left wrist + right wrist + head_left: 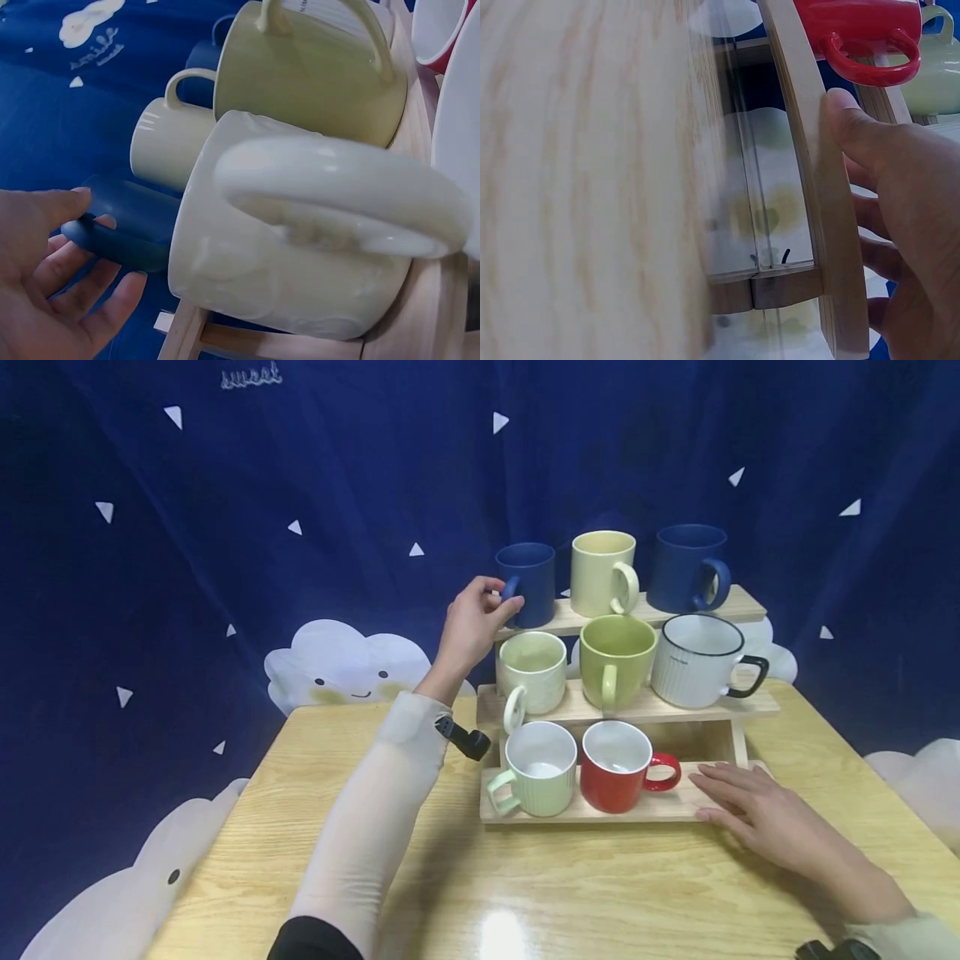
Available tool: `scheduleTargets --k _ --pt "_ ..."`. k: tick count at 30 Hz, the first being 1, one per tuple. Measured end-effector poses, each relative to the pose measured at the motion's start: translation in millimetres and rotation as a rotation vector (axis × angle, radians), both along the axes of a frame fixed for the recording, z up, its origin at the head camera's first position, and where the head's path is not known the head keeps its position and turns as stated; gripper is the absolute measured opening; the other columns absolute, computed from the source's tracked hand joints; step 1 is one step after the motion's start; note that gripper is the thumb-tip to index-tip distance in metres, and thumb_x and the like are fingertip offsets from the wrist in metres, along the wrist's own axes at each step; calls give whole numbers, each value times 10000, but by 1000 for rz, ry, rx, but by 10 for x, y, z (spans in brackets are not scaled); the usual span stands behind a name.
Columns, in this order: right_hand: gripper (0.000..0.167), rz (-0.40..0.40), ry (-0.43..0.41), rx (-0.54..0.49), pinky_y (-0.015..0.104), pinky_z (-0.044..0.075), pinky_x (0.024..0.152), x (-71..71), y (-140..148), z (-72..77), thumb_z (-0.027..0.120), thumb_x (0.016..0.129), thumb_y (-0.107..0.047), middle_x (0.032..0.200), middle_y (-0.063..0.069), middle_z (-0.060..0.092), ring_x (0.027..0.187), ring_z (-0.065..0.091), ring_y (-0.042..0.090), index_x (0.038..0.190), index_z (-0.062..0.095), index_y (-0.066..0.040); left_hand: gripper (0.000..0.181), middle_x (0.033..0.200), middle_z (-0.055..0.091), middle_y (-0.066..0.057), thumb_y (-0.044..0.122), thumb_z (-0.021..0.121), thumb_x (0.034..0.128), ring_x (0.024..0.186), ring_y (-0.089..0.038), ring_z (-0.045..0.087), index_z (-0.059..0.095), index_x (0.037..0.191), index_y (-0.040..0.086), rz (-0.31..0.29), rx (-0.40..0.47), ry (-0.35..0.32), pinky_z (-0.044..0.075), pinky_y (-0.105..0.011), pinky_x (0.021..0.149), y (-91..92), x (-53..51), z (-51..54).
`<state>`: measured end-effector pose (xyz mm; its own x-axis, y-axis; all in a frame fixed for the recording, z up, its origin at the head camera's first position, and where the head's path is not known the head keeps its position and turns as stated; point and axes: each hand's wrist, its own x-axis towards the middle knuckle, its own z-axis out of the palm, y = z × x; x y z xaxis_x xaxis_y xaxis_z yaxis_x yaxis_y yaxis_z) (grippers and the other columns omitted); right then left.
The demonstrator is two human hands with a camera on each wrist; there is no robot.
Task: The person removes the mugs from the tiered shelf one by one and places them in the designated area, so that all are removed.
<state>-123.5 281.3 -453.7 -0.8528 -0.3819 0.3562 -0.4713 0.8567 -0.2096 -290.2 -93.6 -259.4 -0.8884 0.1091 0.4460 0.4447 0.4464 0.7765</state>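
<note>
On the left end of the top tier stands a small blue mug [536, 589]. My left hand [474, 620] pinches its handle, with the thumb on one side and a fingertip inside the loop, as the left wrist view shows. My right hand [772, 818] rests on the right end of the bottom tier of the wooden rack [675, 806], fingers relaxed and holding nothing. Nearest to that hand is a red mug [607, 785], its handle pointing right. Below the blue mug, a pale embossed mug [270, 277] looms large in the left wrist view.
A cream mug [592, 577] and a larger blue mug [678, 568] share the top tier. A green mug [615, 652] and a white black-rimmed mug [690, 672] stand mid-tier. A pale green ribbed mug [543, 789] sits bottom left. The rack stands on a wooden table [337, 777].
</note>
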Motion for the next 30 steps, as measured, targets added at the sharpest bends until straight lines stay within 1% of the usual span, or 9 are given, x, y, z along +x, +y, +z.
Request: scheduleTargets --k 5,10,14,17,20,23,26,28,30 --pt "516 -2 4 0 566 189 1158 17 -9 -18 708 890 -410 1310 141 598 1217 508 416 1314 631 -127 343 897 719 -38 259 729 905 757 -138 658 639 1164 52 39 -4 -1 517 -249 660 -16 13 4" --pt "516 5 31 -1 539 161 1175 11 -2 -25 722 881 -393 1302 143 604 1208 513 418 1313 631 -125 331 963 723 -62 235 702 927 810 -144 673 645 1200 58 68 -2 -24 561 -252 671 -22 26 35" --pt "516 8 33 -5 553 166 1169 9 -1 -27 723 881 -392 1298 144 606 1207 512 420 1314 630 -127 331 1035 725 -74 228 677 945 845 -153 683 657 1232 64 101 -36 -40 564 -246 681 -40 41 58" --pt "516 8 25 -9 580 184 1154 7 -3 -30 718 885 -393 1301 144 604 1212 508 419 1320 626 -130 336 1074 721 -87 222 664 953 849 -162 691 658 1251 66 111 -30 -42 571 -238 674 -63 39 58" --pt "516 11 23 -12 587 186 1151 4 -4 -36 718 886 -386 1303 145 603 1212 507 417 1320 625 -124 332 1088 719 -91 210 664 952 846 -161 691 663 1254 71 112 19 -46 574 -230 669 -96 26 44" --pt "521 12 26 -12 593 189 1147 4 -6 -40 721 883 -385 1300 147 605 1209 510 414 1318 625 -115 325 1093 717 -94 182 672 946 852 -156 682 667 1249 66 102 108 -72 569 -214 660 -144 18 27" --pt "526 12 28 -13 594 186 1147 7 -7 -40 721 882 -388 1299 148 605 1211 508 413 1317 625 -108 318 1084 717 -93 164 682 937 825 -196 684 673 1241 70 87 190 -105 535 -201 588 -204 24 9" --pt "529 9 27 -13 590 181 1151 9 -6 -36 719 883 -392 1300 150 605 1211 507 414 1317 624 -105 310 1085 717 -90 160 684 933 843 -209 690 680 1230 70 79 220 -106 537 -204 592 -249 32 3" --pt "528 8 28 -14 592 182 1149 12 -3 -31 719 883 -390 1301 151 604 1213 505 416 1316 624 -104 297 1087 716 -97 151 683 932 887 -228 697 686 1216 64 71 250 -96 557 -221 628 -299 38 -4"
